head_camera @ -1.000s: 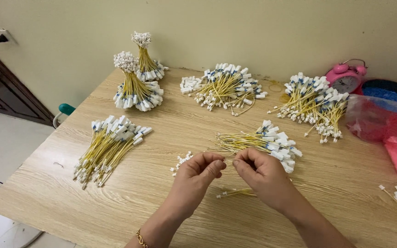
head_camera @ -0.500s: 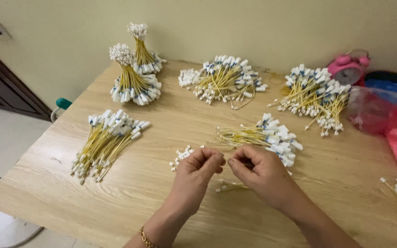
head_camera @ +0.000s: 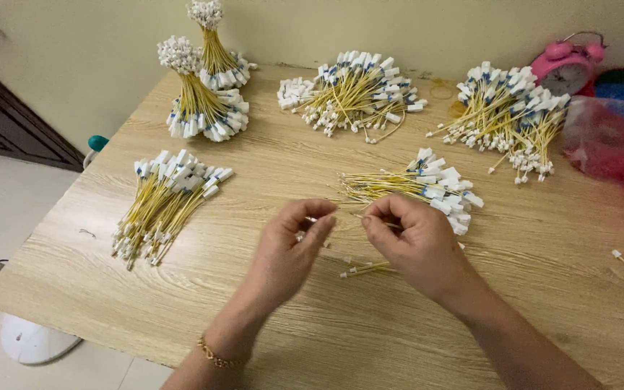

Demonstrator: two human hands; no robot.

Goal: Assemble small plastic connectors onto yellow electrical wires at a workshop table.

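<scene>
Both hands are up over the middle of the wooden table [head_camera: 254,303], fingertips nearly meeting. The left hand [head_camera: 290,249] is pinched shut on something tiny, too small to make out, and the right hand [head_camera: 413,242] is pinching a thin yellow wire [head_camera: 391,225] between thumb and forefinger. Just behind the right hand lies a loose bundle of yellow wires with white connectors [head_camera: 417,184], and a couple of stray wires [head_camera: 366,269] sit on the table under it. More bundles are spread along the back, with a pink alarm clock [head_camera: 565,65] in the far corner
</scene>
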